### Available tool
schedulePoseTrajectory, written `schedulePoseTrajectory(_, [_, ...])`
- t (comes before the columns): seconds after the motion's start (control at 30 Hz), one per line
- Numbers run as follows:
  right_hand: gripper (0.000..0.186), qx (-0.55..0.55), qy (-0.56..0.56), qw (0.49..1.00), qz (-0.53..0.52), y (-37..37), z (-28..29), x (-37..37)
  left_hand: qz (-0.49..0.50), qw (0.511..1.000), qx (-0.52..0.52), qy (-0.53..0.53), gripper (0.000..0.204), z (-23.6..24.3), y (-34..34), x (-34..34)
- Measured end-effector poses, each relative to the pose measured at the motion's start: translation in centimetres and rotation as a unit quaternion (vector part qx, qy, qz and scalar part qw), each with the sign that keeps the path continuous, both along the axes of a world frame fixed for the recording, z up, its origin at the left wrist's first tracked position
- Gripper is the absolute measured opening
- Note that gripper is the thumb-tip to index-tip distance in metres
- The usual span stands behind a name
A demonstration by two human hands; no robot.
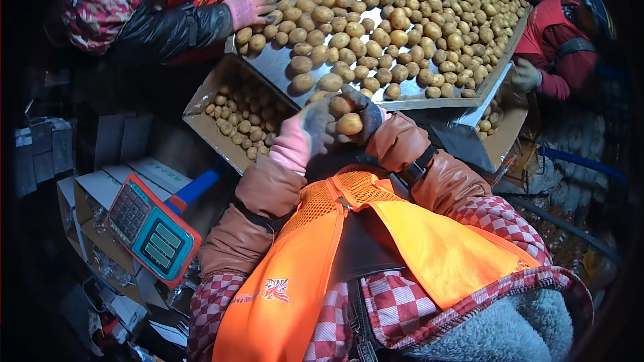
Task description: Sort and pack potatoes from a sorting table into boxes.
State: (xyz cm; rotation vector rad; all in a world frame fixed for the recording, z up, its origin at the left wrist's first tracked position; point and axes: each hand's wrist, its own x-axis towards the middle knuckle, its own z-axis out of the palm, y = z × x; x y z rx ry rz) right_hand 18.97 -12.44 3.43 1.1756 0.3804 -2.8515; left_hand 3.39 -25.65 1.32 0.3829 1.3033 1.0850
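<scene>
Just off the near edge of a sorting table (268,67) heaped with potatoes (402,20), my two gloved hands are close together. My right hand (367,115) is closed around potatoes; one pale potato (349,124) faces me, and a darker potato (340,106) sits just above it, between the hands. My left hand (314,123), in a grey glove with a pink cuff, is beside them with its fingers curled inward. Whatever lies inside its palm is hidden.
A cardboard box of small potatoes (243,119) stands below the table's left side, another box (496,121) at its right. Co-workers' gloved hands are at the table's left (249,9) and right (526,75). A red-framed scale display (153,229) rises at left.
</scene>
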Motion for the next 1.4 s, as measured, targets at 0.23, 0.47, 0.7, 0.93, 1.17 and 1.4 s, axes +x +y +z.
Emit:
schedulePoseTrajectory(0.23, [0.056, 0.286, 0.068, 0.956, -0.010, 6.5, -1.4, 4.8, 0.223, 0.835, 0.034, 0.503, 0.054, -6.0, 6.9, -2.7])
schedulePoseTrajectory(0.47, [0.051, 0.426, 0.022, 0.901, -0.075, 12.7, 1.8, 12.0, 0.115, 0.774, -0.075, 0.618, 0.060, -6.2, 11.8, 1.0])
schedulePoseTrajectory(0.7, [0.050, 0.285, -0.008, 0.941, -0.184, 20.7, 3.8, 16.4, 0.146, 0.713, -0.115, 0.676, 0.053, -5.2, 12.3, 3.0])
schedulePoseTrajectory(0.93, [0.045, 0.713, -0.278, 0.642, -0.055, 27.1, 2.1, 18.7, 0.170, 0.713, -0.156, 0.662, 0.050, -4.4, 12.9, 3.3])
schedulePoseTrajectory(1.17, [0.047, 0.803, -0.020, 0.555, 0.218, 23.3, 0.3, 10.2, 0.149, 0.711, -0.129, 0.675, 0.048, -3.8, 13.0, 3.4])
schedulePoseTrajectory(1.4, [0.052, 0.788, 0.000, 0.345, 0.510, 18.3, 1.0, 2.8, 0.155, 0.713, -0.136, 0.670, 0.047, -4.0, 13.0, 3.5])
